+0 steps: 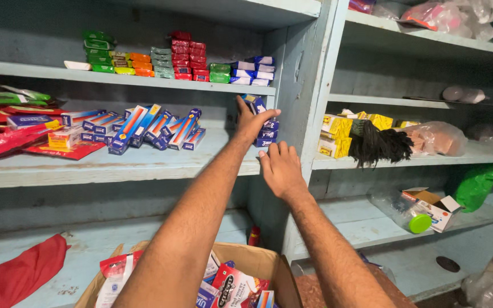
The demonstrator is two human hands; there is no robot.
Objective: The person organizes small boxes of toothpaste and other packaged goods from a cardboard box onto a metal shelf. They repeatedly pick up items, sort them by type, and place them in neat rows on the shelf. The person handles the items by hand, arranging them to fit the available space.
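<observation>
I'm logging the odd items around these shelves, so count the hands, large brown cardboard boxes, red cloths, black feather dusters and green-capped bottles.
Hands: 2, the left hand gripping a small blue box, the right hand empty
Large brown cardboard box: 1
Red cloth: 1
Black feather duster: 1
Green-capped bottle: 1
Total: 6

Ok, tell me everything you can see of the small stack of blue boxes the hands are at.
The stack of blue boxes stands at the right end of the middle shelf, against the pale blue wooden upright. The boxes look like small cardboard cartons, dark blue with white panels, lying flat one on another. The left hand holds the top box tilted above the pile, fingers wrapped round it. The right hand hovers open just below the stack's front, near the shelf edge; contact cannot be told.
</observation>
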